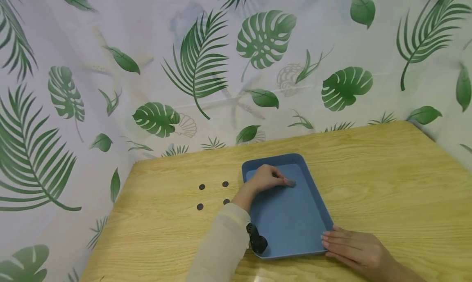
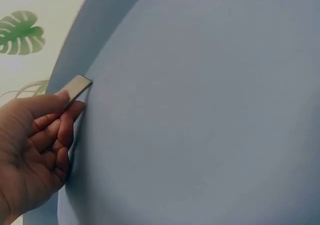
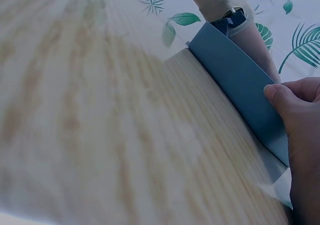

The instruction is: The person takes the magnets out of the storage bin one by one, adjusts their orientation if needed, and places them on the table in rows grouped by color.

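Note:
A blue rectangular tray (image 1: 284,216) with low walls lies on the wooden table. Over its far part, my left hand (image 1: 266,178) pinches a small, flat, thin-edged rectangular piece (image 1: 289,183) between thumb and fingers. Up close in the left wrist view, the piece (image 2: 78,87) has a pale smooth face and a dark edge, and its free end points away from the hand (image 2: 37,145). My right hand (image 1: 355,249) holds the tray's near right corner. The right wrist view shows its thumb (image 3: 282,97) against the outside of the tray wall (image 3: 240,80).
Left of the tray, several small black discs (image 1: 200,207) lie spaced apart on the table (image 1: 155,233); my left forearm partly covers one. A black wrist camera (image 1: 257,239) on that arm overlaps the tray's near left edge. A leaf-patterned cloth (image 1: 228,69) hangs behind the table.

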`<state>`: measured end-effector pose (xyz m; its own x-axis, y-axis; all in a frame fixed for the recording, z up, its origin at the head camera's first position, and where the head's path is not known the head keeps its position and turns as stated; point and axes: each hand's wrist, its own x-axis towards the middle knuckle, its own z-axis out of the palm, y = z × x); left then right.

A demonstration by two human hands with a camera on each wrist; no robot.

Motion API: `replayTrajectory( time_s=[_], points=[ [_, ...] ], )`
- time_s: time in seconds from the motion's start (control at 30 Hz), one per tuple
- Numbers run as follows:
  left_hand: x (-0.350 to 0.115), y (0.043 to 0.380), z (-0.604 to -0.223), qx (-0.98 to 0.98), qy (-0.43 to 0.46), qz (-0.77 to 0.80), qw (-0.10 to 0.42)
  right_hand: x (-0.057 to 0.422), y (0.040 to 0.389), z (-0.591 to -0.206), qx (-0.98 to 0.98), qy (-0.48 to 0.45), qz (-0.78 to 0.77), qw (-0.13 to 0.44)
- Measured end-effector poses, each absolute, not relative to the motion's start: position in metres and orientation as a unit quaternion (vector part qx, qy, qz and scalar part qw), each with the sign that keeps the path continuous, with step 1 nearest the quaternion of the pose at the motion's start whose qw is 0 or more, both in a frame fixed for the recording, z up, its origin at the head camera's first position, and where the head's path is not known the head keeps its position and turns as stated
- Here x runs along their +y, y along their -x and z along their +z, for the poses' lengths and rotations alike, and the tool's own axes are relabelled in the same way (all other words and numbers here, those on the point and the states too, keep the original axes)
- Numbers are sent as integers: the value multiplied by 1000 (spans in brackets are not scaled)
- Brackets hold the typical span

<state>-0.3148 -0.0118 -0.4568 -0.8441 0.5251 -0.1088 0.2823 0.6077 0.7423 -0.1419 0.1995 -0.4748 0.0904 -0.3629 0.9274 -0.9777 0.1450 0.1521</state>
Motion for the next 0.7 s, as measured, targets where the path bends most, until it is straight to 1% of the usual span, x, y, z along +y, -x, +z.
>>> replayTrajectory(
  time_s=[0.47,0.7],
  points=[
    [-18,312,-454,888,-200,383,155,198,143,-472,-584,-575,332,467],
    [-21,311,-450,869,-172,427,182,198,142,-475,-585,-571,331,470]
  ],
)
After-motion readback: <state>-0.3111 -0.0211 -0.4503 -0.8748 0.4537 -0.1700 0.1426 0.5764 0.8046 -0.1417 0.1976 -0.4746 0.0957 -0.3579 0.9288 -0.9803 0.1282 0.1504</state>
